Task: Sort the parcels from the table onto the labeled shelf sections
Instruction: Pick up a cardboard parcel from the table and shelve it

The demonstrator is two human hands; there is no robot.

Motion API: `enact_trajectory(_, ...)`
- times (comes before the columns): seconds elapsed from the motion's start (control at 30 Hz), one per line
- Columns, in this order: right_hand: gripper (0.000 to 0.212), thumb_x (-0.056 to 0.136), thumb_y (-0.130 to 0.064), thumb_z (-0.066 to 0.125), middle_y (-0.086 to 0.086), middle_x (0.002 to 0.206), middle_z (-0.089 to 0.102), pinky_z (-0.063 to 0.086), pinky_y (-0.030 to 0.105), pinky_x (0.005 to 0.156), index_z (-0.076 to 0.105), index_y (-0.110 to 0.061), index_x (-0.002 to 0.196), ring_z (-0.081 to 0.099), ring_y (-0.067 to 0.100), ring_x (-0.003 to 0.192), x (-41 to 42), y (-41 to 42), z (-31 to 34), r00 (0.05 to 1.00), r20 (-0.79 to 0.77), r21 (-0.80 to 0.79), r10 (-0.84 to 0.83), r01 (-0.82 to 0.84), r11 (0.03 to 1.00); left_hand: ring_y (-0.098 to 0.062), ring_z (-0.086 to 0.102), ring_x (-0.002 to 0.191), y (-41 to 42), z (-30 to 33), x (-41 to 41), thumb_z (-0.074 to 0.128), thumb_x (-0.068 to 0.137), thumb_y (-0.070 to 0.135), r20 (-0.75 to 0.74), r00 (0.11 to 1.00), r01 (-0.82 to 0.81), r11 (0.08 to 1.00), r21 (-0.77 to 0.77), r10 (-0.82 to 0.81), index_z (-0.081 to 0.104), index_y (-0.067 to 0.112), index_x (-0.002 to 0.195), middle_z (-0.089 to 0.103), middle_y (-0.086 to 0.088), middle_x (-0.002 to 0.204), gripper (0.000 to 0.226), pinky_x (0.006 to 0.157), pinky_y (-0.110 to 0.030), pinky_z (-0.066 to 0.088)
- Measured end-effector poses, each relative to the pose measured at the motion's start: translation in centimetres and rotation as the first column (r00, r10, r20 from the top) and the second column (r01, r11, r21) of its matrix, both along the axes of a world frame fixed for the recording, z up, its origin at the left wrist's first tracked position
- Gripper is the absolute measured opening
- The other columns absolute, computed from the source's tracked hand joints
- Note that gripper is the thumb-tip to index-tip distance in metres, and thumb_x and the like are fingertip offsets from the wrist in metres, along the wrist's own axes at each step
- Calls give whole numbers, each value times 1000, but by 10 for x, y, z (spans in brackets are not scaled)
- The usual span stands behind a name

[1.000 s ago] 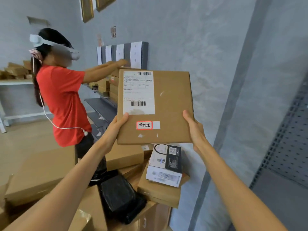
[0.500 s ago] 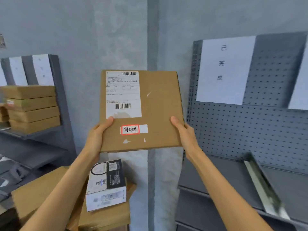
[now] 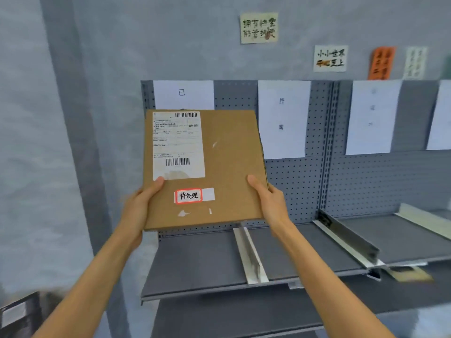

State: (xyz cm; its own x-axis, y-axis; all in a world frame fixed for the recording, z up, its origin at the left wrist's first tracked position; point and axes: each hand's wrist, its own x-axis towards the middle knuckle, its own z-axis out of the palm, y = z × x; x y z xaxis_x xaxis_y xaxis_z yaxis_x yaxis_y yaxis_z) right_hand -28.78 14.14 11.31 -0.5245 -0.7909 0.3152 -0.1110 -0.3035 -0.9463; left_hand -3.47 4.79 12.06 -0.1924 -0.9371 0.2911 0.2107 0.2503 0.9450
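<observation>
I hold a flat brown cardboard parcel (image 3: 227, 167) upright in front of me, with a white shipping label at its upper left and a small red-framed sticker near the bottom. My left hand (image 3: 139, 208) grips its lower left edge, thumb on the front. My right hand (image 3: 267, 201) grips the lower right edge the same way. Behind it stands a grey pegboard shelf (image 3: 195, 262) with white paper section labels (image 3: 284, 118) along the back. The parcel partly hides the leftmost label (image 3: 183, 93).
Metal dividers (image 3: 250, 254) split the shelf board into sections; a second divider (image 3: 346, 237) stands further right. A lower shelf board (image 3: 231, 315) sits beneath. Paper notes (image 3: 258, 28) hang on the wall above. A grey wall pillar (image 3: 73, 118) stands to the left.
My view has swung right, away from the table and the person in red, toward the grey shelf. Both hands keep the same hold on the parcel, now in front of the leftmost section.
</observation>
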Motion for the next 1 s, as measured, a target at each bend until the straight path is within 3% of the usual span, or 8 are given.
enact_trajectory(0.17,43,76,-60,67,-7,100,71,52,25,73,64,-26,102,68,11,90,-88,67,2,993,1,-11,-121,121,993,-21,73,89,43,4,-99,68,72,57,7,992,122,992,-5,-122,67,25,112,75,0,97,51,76,-36,55)
enact_trajectory(0.27,43,73,-62,69,-7,100,72,54,30,80,65,-28,99,68,12,91,-140,108,2,985,6,-14,-170,170,985,-18,73,86,73,3,-156,67,76,56,12,985,173,985,-6,-173,68,26,112,75,1,97,46,73,-34,54)
enact_trajectory(0.4,43,68,-66,67,-8,95,71,50,25,68,65,-31,92,68,10,86,-197,160,5,972,-16,-6,-236,236,972,-15,73,80,109,0,-222,66,80,54,-5,978,210,978,-6,-210,69,28,106,76,2,93,37,66,-30,53)
enact_trajectory(0.53,42,76,-61,66,-4,101,72,54,35,82,67,-26,100,67,16,93,-255,213,7,951,-33,6,-307,307,952,-15,73,82,148,1,-290,68,73,57,-12,962,273,962,7,-272,69,29,105,76,3,92,43,68,-31,52)
enact_trajectory(0.67,34,74,-59,68,-10,94,72,51,25,71,67,-30,92,68,12,89,-304,264,9,926,-12,-8,-376,376,927,-18,73,85,182,5,-351,69,70,59,-4,933,359,933,4,-359,69,28,108,76,2,95,49,70,-32,53)
enact_trajectory(0.83,46,66,-66,69,-7,98,73,55,32,81,67,-29,94,70,14,92,-356,320,7,890,9,-12,-456,456,890,-18,73,85,218,8,-425,68,71,59,11,885,466,885,4,-466,69,28,107,76,2,96,48,71,-33,53)
enact_trajectory(1.0,49,64,-66,68,-12,93,73,53,14,59,63,-31,97,71,5,80,-406,362,6,838,1,-40,-546,545,837,-23,72,89,242,7,-499,70,65,59,9,819,573,819,25,-574,69,24,111,75,-2,99,58,76,-38,54)
